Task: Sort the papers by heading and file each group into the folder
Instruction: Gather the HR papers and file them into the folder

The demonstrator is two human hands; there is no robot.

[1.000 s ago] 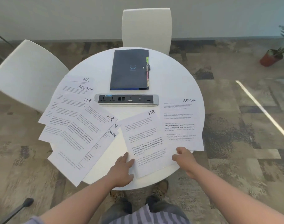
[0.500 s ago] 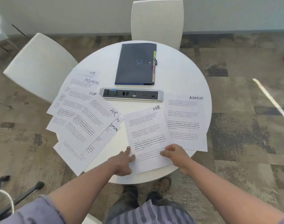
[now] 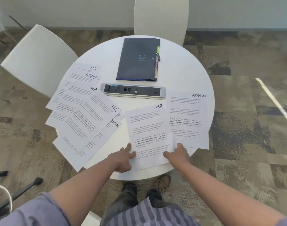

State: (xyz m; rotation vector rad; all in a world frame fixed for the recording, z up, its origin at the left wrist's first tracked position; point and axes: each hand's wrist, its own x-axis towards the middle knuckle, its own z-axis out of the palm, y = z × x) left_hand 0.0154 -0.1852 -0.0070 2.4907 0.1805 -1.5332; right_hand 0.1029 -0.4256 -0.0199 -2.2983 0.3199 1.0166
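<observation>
A single sheet headed HR [image 3: 147, 132] lies at the near middle of the round white table [image 3: 185, 74]. My left hand [image 3: 123, 158] rests on its lower left edge with fingers apart. My right hand [image 3: 178, 154] is curled on its lower right edge, which looks slightly lifted. To the right, touching that sheet, lies a sheet headed ADMIN [image 3: 188, 118]. A fanned pile of several overlapping HR and ADMIN sheets [image 3: 84, 115] covers the table's left side and hangs over its edge. The dark folder [image 3: 139, 59] lies closed at the far side, with coloured tabs on its right edge.
A silver power strip [image 3: 133, 91] lies across the table's middle, between the folder and the papers. One white chair [image 3: 38, 59] stands at the left, another [image 3: 160, 17] behind the table. A black chair base [image 3: 17, 190] is on the floor at lower left.
My right hand has moved left, from the ADMIN sheet's lower corner to the HR sheet's lower right edge. My left hand stays at that sheet's lower left edge.
</observation>
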